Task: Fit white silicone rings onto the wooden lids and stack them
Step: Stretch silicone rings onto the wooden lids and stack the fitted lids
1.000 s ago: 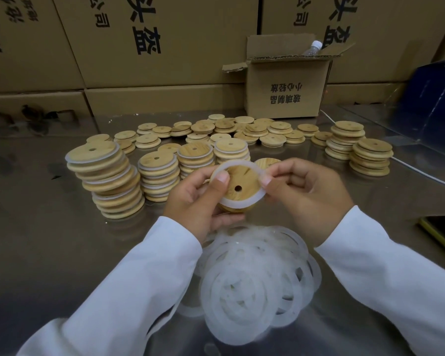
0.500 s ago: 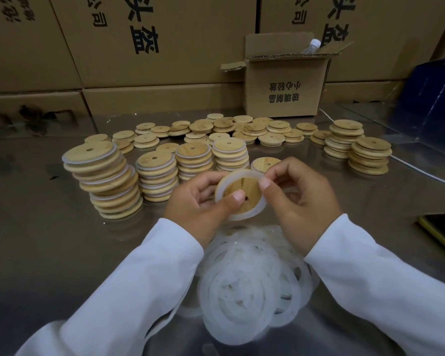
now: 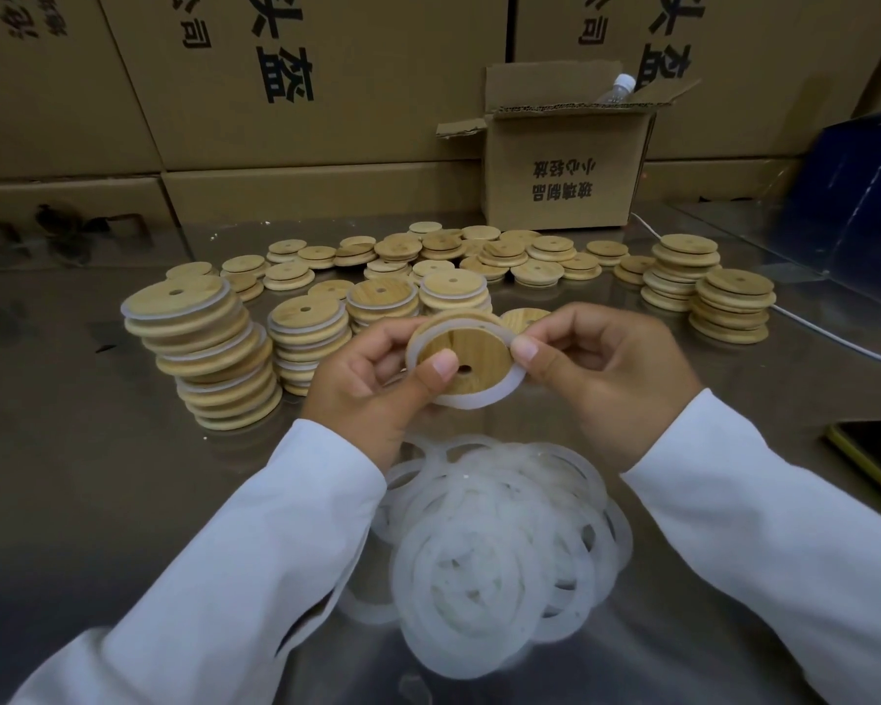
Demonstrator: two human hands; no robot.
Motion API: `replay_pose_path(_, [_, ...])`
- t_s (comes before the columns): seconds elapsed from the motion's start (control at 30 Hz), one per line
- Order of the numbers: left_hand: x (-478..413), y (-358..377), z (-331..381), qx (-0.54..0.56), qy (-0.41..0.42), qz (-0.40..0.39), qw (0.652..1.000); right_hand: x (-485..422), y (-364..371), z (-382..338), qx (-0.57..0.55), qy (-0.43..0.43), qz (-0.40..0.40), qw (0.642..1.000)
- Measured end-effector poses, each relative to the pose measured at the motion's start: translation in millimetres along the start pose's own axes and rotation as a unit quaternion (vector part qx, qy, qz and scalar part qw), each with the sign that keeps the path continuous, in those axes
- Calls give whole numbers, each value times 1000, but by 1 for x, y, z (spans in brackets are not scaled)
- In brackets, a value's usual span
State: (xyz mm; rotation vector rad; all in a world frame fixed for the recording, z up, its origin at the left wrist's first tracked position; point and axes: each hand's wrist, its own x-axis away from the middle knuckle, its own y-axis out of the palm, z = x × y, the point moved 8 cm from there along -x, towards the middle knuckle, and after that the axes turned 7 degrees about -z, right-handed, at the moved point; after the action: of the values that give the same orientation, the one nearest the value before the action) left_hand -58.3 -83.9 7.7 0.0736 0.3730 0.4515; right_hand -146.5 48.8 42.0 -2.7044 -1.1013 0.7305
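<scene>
Held lid: a round wooden lid (image 3: 471,356) with pale straight grain and a small hole off centre, held up tilted between both hands above the table, over the pile of loose rings.
Ring on it: a white silicone ring (image 3: 479,399), flat, matte and slightly translucent, lies round the lid's rim, its lower arc standing out past the wood.
Left hand (image 3: 372,379): fingers curled behind the lid, thumb pressed on its face just beside the hole.
Right hand (image 3: 601,379): thumb and forefinger pinch the ring at the lid's right edge, the other fingers curled.
Loose rings (image 3: 499,547): a tangled heap of soft, milky bands, overlapping near the sleeves.
Ringed stacks (image 3: 199,348): leaning columns of lids with white bands showing between the wooden discs, left of the hands.
Bare lids (image 3: 499,254): stepped discs scattered and low-piled farther back, with two neater stacks (image 3: 733,305) to the right.
Table (image 3: 72,475): smooth, grey, glossy metal that mirrors the boxes.
Small carton (image 3: 565,180): corrugated, flaps open, printed upside down, with a clear bottle (image 3: 619,89) poking out.
Back wall: large brown cartons (image 3: 301,78) with black characters, stacked close.
Right edge: a blue boxy shape (image 3: 855,195), a thin white cable (image 3: 835,338) and a flat dark item with a yellow rim (image 3: 876,455).
</scene>
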Motion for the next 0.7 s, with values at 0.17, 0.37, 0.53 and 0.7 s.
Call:
replay_pose_path(0.17, [2,4,-4,5,-27,-3,1000,5,1,4,-16,6,21,1000])
replay_pose_path(0.37, [3,8,-6,77,-42,24,996,12,6,8,31,8,66,997])
replay_pose_path(0.53, [4,14,-10,42,-64,-1,997,11,0,5,53,-6,82,995])
replay_pose_path(0.7, [6,20,-2,-93,-26,-35,995,12,8,1,135,-35,49,989])
